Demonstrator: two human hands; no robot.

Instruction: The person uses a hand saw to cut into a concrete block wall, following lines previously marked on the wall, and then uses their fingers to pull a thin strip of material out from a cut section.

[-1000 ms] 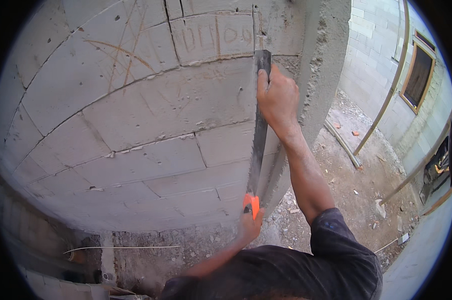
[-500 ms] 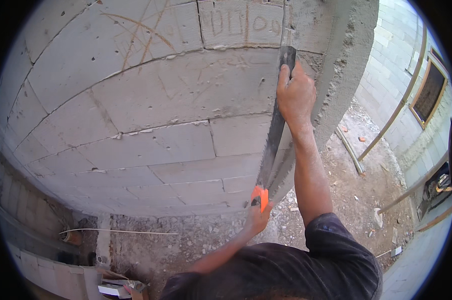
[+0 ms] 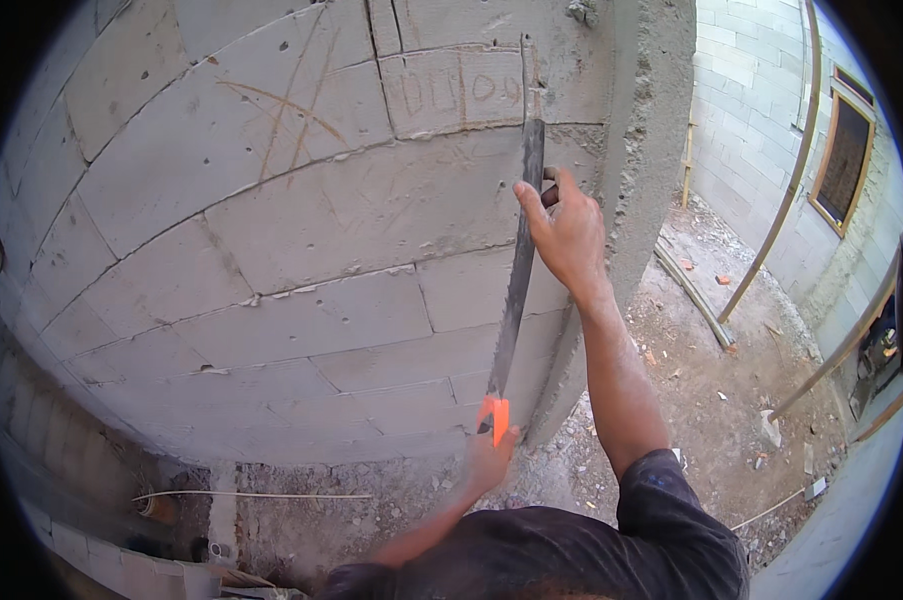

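Observation:
A hand saw [image 3: 512, 300] with a long dark toothed blade and an orange handle [image 3: 500, 420] stands nearly upright against a grey block wall [image 3: 321, 225]. My left hand [image 3: 488, 462] is closed round the handle at the lower end. Higher up, my right hand [image 3: 569, 238] grips the blade near its far end, thumb on the face and fingers curled behind, partly hidden. Just above the blade's tip, a narrow vertical groove [image 3: 530, 80] runs up the wall. Brown scrawled marks [image 3: 281, 115] show on the blocks to the left.
A rough concrete column [image 3: 643, 130] edges the wall on the right. Beyond it, slanting poles [image 3: 786, 205] and a wood-framed window [image 3: 841, 165] stand by another block wall. Rubble covers the ground [image 3: 691, 400]. A thin stick [image 3: 261, 494] lies at the lower left.
The view has shifted, so the wall sits lower in it. My right hand has slid a little down the blade and its grip looks looser. The saw's handle has swung left.

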